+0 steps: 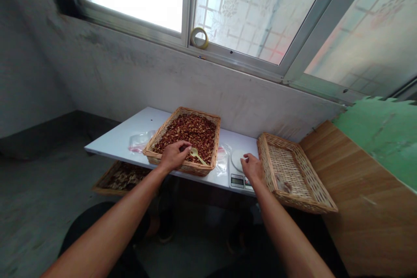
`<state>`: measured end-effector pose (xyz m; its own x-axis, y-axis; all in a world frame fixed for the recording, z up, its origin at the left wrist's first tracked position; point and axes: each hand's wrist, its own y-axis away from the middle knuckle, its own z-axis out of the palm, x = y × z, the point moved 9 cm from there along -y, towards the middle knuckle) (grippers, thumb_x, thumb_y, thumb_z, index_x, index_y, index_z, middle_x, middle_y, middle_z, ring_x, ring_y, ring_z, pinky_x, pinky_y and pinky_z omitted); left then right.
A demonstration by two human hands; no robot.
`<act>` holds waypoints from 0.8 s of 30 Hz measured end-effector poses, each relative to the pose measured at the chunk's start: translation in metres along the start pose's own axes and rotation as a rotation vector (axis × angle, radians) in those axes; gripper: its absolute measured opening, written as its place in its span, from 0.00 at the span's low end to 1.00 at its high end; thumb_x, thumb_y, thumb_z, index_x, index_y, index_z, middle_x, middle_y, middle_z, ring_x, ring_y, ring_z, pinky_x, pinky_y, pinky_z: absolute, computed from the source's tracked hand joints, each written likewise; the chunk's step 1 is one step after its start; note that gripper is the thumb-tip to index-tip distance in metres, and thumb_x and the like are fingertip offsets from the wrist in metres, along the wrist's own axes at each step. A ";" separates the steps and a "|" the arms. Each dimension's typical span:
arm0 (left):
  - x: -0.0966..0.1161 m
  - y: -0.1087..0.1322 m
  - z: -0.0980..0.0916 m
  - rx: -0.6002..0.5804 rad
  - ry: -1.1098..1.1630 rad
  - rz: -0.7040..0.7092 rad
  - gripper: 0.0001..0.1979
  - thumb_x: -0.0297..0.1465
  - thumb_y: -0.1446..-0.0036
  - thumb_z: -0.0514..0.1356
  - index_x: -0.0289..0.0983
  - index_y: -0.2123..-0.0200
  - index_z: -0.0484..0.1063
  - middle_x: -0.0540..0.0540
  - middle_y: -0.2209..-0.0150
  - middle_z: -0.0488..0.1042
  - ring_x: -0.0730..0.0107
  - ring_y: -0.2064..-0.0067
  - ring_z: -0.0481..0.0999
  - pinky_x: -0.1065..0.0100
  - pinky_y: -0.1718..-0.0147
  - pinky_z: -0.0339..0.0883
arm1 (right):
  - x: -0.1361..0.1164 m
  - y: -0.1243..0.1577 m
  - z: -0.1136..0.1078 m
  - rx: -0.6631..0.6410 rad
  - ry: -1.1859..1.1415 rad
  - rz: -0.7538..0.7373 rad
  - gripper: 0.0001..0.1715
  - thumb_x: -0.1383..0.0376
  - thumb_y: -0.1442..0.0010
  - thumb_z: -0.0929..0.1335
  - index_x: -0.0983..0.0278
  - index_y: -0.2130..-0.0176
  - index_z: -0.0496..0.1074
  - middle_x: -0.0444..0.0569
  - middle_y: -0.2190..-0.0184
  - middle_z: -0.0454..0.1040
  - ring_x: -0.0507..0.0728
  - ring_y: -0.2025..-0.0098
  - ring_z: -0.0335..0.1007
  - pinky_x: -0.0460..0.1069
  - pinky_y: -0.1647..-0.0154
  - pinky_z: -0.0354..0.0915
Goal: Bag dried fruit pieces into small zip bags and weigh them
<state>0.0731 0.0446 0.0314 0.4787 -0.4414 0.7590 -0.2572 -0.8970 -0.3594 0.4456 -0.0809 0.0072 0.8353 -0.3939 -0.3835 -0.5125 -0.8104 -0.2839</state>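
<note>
A wicker basket (pixel 211 168) on the white table holds a layer of small reddish-brown dried pieces (pixel 192 128). My left hand (pixel 176 155) is over its near edge, thumb and forefinger brought together; whatever is between them is too small to make out. Just right of those fingertips, a pale yellow plastic spoon (pixel 197 155) lies on the dried pieces. My right hand (pixel 252 167) hovers over the round plate of a white kitchen scale (pixel 236 159), its fingers drawn into a pinch. Anything in that pinch cannot be made out.
Clear plastic bags (pixel 222 158) lie between basket and scale, with more bags (pixel 140 141) at the left. A second wicker basket (pixel 295 169) stands tilted at the right, beside a wooden panel (pixel 368 200). Below the table is another tray (pixel 122 178). Tape (pixel 195 43) sits on the windowsill.
</note>
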 end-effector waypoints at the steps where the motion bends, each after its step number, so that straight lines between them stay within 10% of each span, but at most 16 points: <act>1: -0.001 0.000 0.000 -0.005 -0.001 -0.002 0.15 0.43 0.42 0.61 0.43 0.58 0.81 0.48 0.66 0.82 0.62 0.65 0.79 0.66 0.63 0.69 | 0.000 0.002 0.007 -0.023 -0.021 0.016 0.16 0.60 0.40 0.68 0.62 0.54 0.79 0.49 0.65 0.81 0.59 0.61 0.76 0.50 0.58 0.64; 9: -0.004 -0.001 0.002 -0.028 0.018 -0.002 0.15 0.43 0.42 0.61 0.42 0.59 0.81 0.47 0.65 0.83 0.62 0.64 0.80 0.65 0.62 0.70 | 0.003 0.002 0.021 -0.091 -0.116 0.068 0.20 0.51 0.41 0.69 0.61 0.57 0.80 0.50 0.66 0.82 0.60 0.62 0.78 0.51 0.60 0.66; 24: -0.002 -0.003 0.004 -0.034 0.001 -0.006 0.17 0.45 0.42 0.61 0.41 0.59 0.81 0.47 0.64 0.83 0.64 0.65 0.79 0.67 0.64 0.69 | 0.081 0.020 -0.029 0.081 -0.492 0.282 0.28 0.44 0.42 0.66 0.65 0.64 0.80 0.52 0.71 0.82 0.61 0.71 0.79 0.50 0.66 0.68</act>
<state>0.0763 0.0477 0.0291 0.4795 -0.4360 0.7616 -0.2828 -0.8983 -0.3362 0.5091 -0.1416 -0.0037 0.4831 -0.3256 -0.8128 -0.7319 -0.6597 -0.1707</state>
